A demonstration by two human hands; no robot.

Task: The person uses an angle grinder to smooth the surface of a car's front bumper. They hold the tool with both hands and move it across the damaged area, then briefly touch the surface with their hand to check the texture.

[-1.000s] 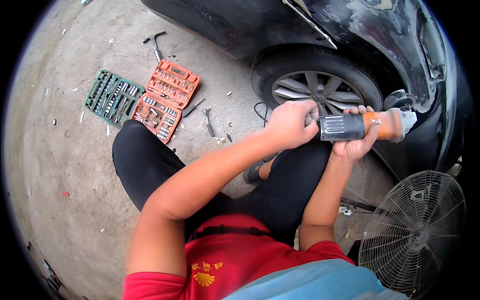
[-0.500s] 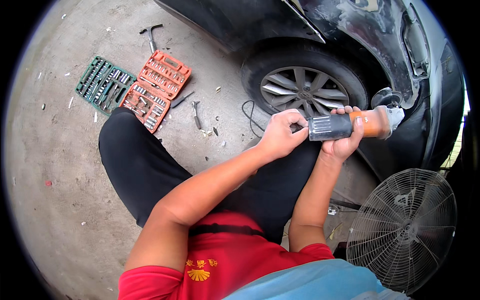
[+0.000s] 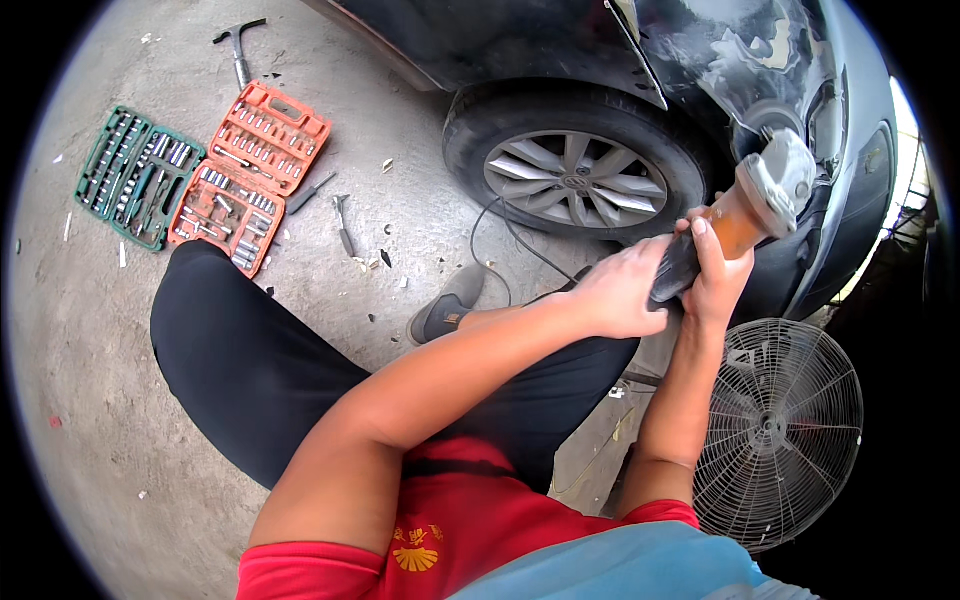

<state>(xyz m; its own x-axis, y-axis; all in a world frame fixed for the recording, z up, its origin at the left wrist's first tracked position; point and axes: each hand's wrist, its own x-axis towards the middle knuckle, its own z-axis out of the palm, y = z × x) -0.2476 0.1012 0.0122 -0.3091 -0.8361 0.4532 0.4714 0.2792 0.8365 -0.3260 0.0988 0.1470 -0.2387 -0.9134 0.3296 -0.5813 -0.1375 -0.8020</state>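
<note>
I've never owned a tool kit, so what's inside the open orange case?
Silver sockets and other small metal pieces sit across both halves of the orange case. The left knee covers part of its lower edge, so anything there cannot be seen.

The upper garment is a red short-sleeved fabric shirt. A yellow shell-shaped emblem with fanned ribs is applied to the shirt front; small yellow characters sit above it. A dark flat waistband runs across the waist. The lower garment is a pair of smooth black fabric trousers. Visible footwear: one grey shoe bearing a small tan marking. A light blue fabric piece, type not determinable, overlaps the shirt. The left hand and right hand are bare.
</note>
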